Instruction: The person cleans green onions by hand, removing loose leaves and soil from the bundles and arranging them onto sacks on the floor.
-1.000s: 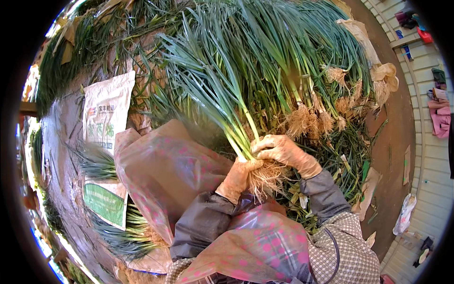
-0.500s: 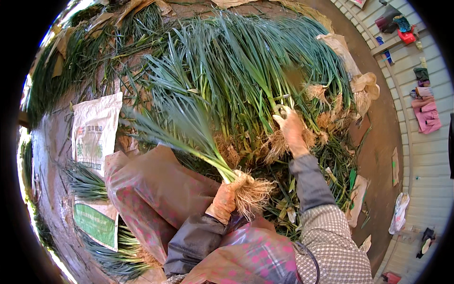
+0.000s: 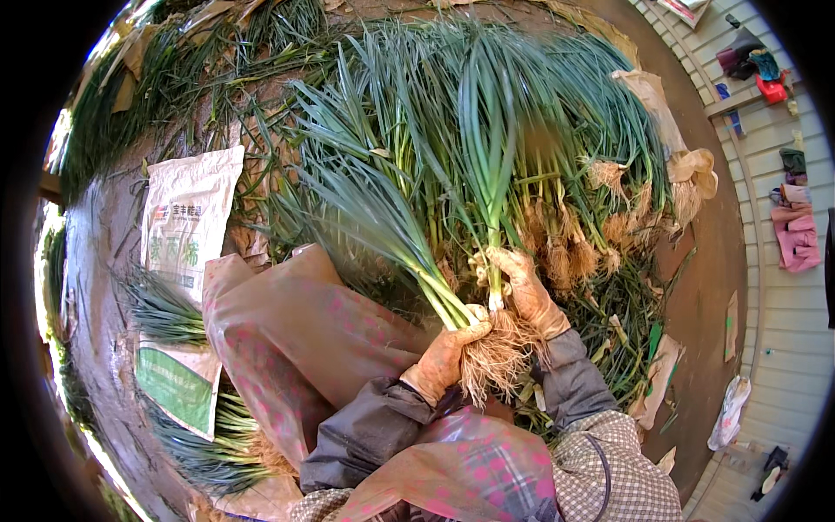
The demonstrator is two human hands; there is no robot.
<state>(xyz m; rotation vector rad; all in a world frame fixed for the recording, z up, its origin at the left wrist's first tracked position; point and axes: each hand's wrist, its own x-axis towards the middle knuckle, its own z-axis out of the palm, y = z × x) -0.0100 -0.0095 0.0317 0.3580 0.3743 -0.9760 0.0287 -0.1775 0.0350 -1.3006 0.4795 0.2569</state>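
Observation:
My left hand (image 3: 442,358), in a soiled tan glove, is closed round the lower stems of a bunch of green garlic (image 3: 428,277). The bunch's leaves slant up to the left, and its pale roots hang over my lap. Close beside it on the right, my gloved right hand (image 3: 529,291) grips more green garlic (image 3: 493,191) low on the stem, leaves pointing away. The two sets of roots meet between my hands. Beyond them lies a broad heap of green garlic (image 3: 374,104) with roots toward me.
A printed white sack (image 3: 190,204) lies left of my patterned plastic apron (image 3: 304,322). Tied bunches (image 3: 165,313) and a green-and-white sack (image 3: 178,391) are below it. Leaf scraps (image 3: 622,304) litter the ground at right, before a ribbed pale wall (image 3: 787,348).
My right hand has drawn green garlic out of the heap and brought it toward me, beside the bunch in my left hand. The left hand has shifted slightly right.

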